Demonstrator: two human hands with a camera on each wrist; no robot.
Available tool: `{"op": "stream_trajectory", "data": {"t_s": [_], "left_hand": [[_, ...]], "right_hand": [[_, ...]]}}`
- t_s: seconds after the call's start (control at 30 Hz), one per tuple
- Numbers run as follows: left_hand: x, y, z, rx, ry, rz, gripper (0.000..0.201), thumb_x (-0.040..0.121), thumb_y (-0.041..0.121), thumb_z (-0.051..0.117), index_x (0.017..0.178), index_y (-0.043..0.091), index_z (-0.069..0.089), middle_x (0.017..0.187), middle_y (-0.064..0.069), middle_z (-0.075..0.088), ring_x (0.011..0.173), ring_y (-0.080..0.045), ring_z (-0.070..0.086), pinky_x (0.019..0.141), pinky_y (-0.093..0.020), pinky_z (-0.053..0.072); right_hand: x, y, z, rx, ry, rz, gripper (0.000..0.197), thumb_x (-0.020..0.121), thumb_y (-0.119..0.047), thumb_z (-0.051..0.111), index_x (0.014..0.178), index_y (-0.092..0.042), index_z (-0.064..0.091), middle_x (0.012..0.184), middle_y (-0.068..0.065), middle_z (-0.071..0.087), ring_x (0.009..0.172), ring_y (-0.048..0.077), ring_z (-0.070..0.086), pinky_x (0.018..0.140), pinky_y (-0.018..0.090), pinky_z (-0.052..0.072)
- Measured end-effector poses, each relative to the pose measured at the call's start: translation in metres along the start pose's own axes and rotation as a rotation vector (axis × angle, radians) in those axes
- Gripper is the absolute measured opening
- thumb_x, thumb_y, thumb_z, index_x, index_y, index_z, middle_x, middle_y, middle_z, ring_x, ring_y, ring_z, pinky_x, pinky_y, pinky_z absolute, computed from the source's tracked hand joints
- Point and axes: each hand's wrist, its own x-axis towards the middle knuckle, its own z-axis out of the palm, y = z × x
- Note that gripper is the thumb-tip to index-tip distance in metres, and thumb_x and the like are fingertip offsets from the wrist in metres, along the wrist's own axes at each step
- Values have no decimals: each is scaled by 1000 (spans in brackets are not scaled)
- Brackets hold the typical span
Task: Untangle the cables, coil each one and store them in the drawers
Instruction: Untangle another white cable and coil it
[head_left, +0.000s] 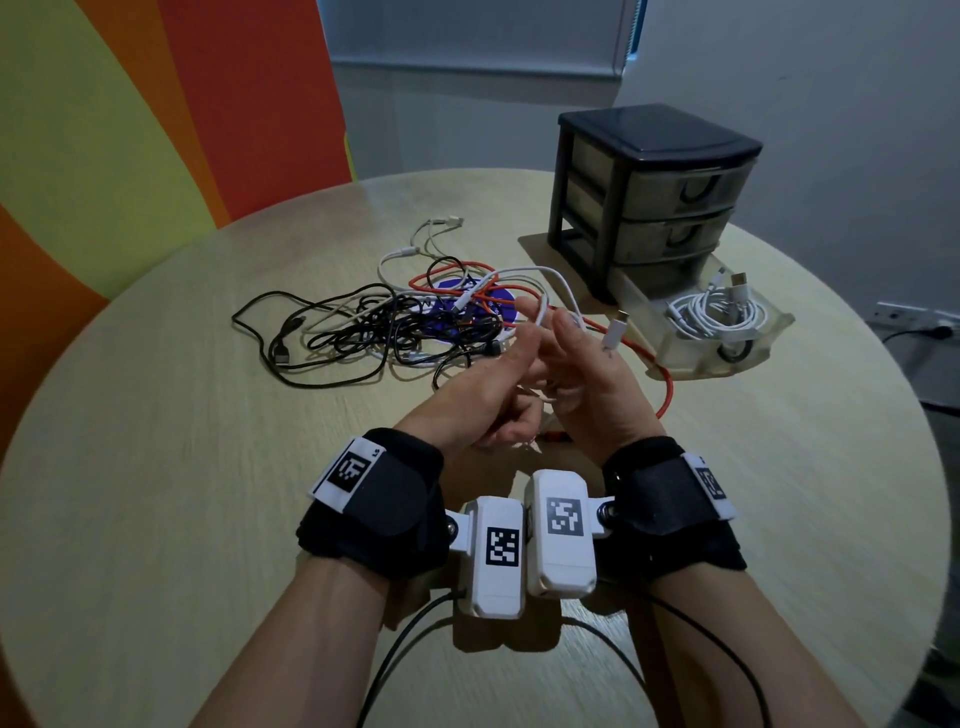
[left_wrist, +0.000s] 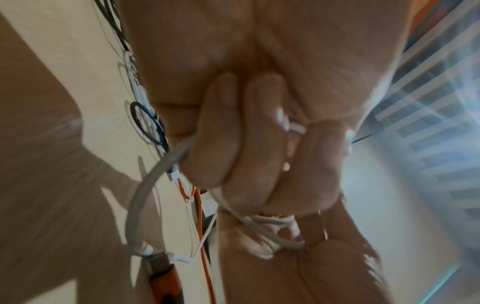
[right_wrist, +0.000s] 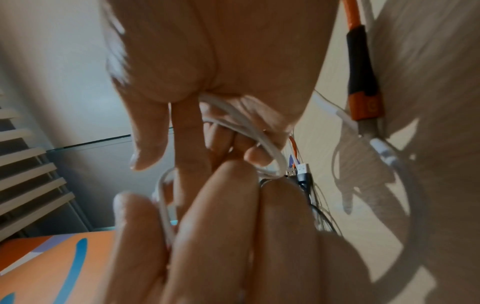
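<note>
A white cable (head_left: 558, 278) arcs out of the tangle of black, white and orange cables (head_left: 395, 322) to my two hands, which meet above the table's middle. My left hand (head_left: 498, 379) has its fingers (left_wrist: 231, 144) curled round the white cable (left_wrist: 145, 195). My right hand (head_left: 582, 364) holds loops of the same white cable (right_wrist: 246, 121) against its palm. The cable's white plug (head_left: 615, 332) hangs beside the right hand. The black drawer unit (head_left: 654, 197) stands at the back right, its bottom drawer (head_left: 769, 338) pulled out with a coiled white cable (head_left: 717, 317) inside.
An orange cable (head_left: 665, 384) runs along the table under and to the right of my hands, and its orange plug (right_wrist: 363, 98) lies near my wrists. The round wooden table (head_left: 182, 493) has bare surface at the front and left. A wall socket (head_left: 898, 314) sits at far right.
</note>
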Motion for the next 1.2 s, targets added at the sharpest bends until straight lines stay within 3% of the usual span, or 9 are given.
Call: {"op": "stream_trajectory", "data": {"t_s": [0.13,0.27,0.33,0.53,0.77,0.87,0.97,1.07,1.2], "left_hand": [[0,0,1,-154,-67,-2,76,78,75,18,90,10,56,41,6,27,32,-5,19,34,-12,17],[-3,1,0,-31,67,60,50,94,39,39,60,7,54,38,9,31,34,-4,24,36,-14,22],[-5,-2,0,20,139,91,44,94,28,47,58,5,57,37,11,35,35,-3,27,39,-12,24],[-13,-4,-14,167,267,121,36,83,30,65,57,6,68,40,8,41,43,-7,33,47,-15,29],[-22,-6,-29,329,387,153,33,83,26,67,53,12,65,61,-22,53,51,-18,47,45,-17,38],[-24,-9,-36,392,470,189,29,80,26,72,53,16,64,62,-9,58,61,-6,50,57,-11,38],[-24,-13,-42,439,548,232,28,74,29,77,54,17,61,58,0,52,66,-6,44,60,-13,32],[-22,-18,-46,477,650,268,32,68,31,81,52,14,59,50,13,46,62,-4,39,58,-13,29],[-21,-17,-43,474,740,275,32,65,30,84,52,11,61,43,16,46,49,-3,39,49,-11,28]], "right_hand": [[0,-3,-1,256,-45,-44,44,84,-32,56,118,-4,54,60,-10,54,53,1,55,54,12,47],[3,-3,-1,417,21,-43,29,86,-34,44,98,-9,52,47,-10,37,42,2,40,59,15,47],[4,-3,0,444,39,-53,28,91,-36,38,90,-10,51,42,-9,31,35,1,30,51,13,42],[3,-5,-1,489,113,-8,46,97,-47,28,76,-14,50,33,-9,23,26,2,21,35,15,31],[2,-8,-8,535,271,-30,47,83,-52,47,47,-22,47,31,-9,20,24,2,17,32,14,12],[-1,-15,-15,579,300,-59,43,67,-54,55,42,-22,39,30,-8,20,22,4,17,29,14,13],[-5,-21,-21,588,312,-82,44,60,-51,61,39,-22,34,30,-8,19,22,5,17,27,14,14],[-6,-22,-24,479,325,-94,46,75,-42,60,41,-22,36,32,-8,19,24,4,16,29,14,13],[-3,-15,-17,13,303,-132,29,93,-23,51,65,-19,49,37,-11,23,30,3,17,33,13,18]]}}
